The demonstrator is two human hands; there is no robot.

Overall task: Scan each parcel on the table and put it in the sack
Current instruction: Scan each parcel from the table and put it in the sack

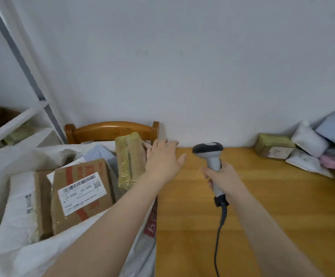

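The right hand (220,178) has its fingers wrapped round the handle of a grey scanner (210,154) held over the wooden counter (272,216). The left hand (163,158) is spread flat, holding nothing, just beside a tape-wrapped parcel (129,160) standing in the white sack (22,262) on the left, next to a labelled box (82,192). More parcels (302,150) are heaped far right against the wall. A wooden chair (110,129) stands behind the sack.

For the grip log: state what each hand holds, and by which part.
The right hand grips the scanner by its handle. The left hand is open and holds nothing.
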